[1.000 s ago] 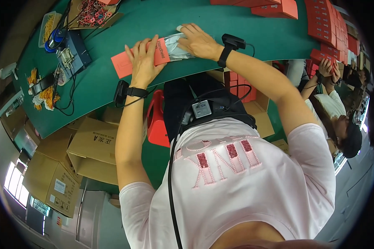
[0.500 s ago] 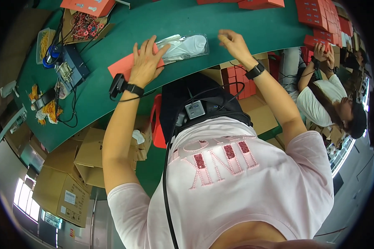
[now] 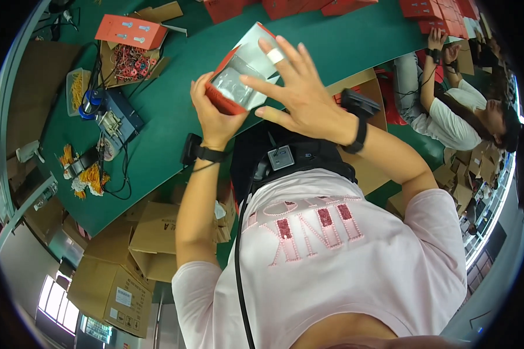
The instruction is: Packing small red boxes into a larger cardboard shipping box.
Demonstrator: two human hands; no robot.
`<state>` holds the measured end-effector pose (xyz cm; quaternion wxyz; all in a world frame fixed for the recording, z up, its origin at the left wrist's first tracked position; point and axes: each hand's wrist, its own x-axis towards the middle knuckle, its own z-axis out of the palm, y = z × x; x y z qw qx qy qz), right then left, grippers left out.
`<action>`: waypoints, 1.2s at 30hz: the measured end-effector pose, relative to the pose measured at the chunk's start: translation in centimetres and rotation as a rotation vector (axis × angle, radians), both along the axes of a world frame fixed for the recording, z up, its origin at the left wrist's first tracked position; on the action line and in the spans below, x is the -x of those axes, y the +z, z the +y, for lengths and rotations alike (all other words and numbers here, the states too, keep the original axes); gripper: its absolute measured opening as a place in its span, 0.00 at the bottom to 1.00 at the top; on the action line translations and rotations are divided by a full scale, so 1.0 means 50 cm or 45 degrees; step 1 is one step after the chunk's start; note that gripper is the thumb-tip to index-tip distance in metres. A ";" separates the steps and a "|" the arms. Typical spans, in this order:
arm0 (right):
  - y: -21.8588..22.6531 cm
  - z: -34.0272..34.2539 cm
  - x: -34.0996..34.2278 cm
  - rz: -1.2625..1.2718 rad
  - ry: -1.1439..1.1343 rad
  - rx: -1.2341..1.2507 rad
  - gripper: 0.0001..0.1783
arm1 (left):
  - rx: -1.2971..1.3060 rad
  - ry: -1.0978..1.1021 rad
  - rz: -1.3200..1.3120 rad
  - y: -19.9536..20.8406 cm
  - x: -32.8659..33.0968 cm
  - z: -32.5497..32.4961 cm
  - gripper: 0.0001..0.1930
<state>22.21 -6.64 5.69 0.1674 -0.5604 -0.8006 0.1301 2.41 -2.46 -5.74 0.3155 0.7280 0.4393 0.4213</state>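
Observation:
My left hand (image 3: 214, 121) grips an orange-red carton (image 3: 223, 101) from its left side, lifted at the table's near edge. The carton's end is open and tilted toward me, with its white-lined flap (image 3: 256, 42) standing up. Inside sits a clear plastic tray (image 3: 233, 82); the white item seen in it is hard to make out. At the right of that opening is my right hand (image 3: 303, 96), fingers spread, their tips over the flap and the tray's edge. A white band wraps one of its fingers. Whether those fingertips press on the carton, I cannot tell.
On the green table (image 3: 183, 136) at left are a cardboard box of small red and black parts (image 3: 135, 63), a blue bench device (image 3: 124, 113) with cables, and yellow wire bundles (image 3: 90, 177). Orange-red cartons (image 3: 428, 10) line the far side. A co-worker (image 3: 460, 110) sits at right.
The plastic tray, flat on the table before, is now in the carton. My left hand has raised the carton and turned its opening toward me. My right hand has moved left to it, fingers spreading.

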 end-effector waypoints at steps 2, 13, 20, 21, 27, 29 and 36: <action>0.080 0.013 -0.005 0.259 -0.120 -0.171 0.43 | -0.049 0.032 -0.302 0.000 -0.016 -0.008 0.53; -0.088 0.023 -0.050 1.043 -0.410 0.504 0.51 | 0.012 -0.105 -0.109 -0.007 -0.072 -0.029 0.43; -0.168 0.023 0.009 0.519 -0.171 -0.172 0.39 | 0.021 -0.094 -0.081 -0.051 -0.045 -0.043 0.50; -0.142 0.013 0.014 0.479 -0.118 -0.136 0.39 | 0.074 -0.115 -0.046 -0.052 -0.035 -0.047 0.52; -0.138 -0.024 0.061 0.192 -0.274 -0.161 0.28 | 0.103 -0.006 -0.079 -0.054 -0.096 -0.044 0.55; -0.151 -0.020 0.052 0.219 -0.270 -0.127 0.27 | 0.013 0.029 -0.203 -0.079 -0.105 -0.040 0.59; -0.135 -0.021 0.039 0.001 -0.226 -0.016 0.26 | 0.316 -0.097 -0.092 -0.067 -0.099 -0.018 0.49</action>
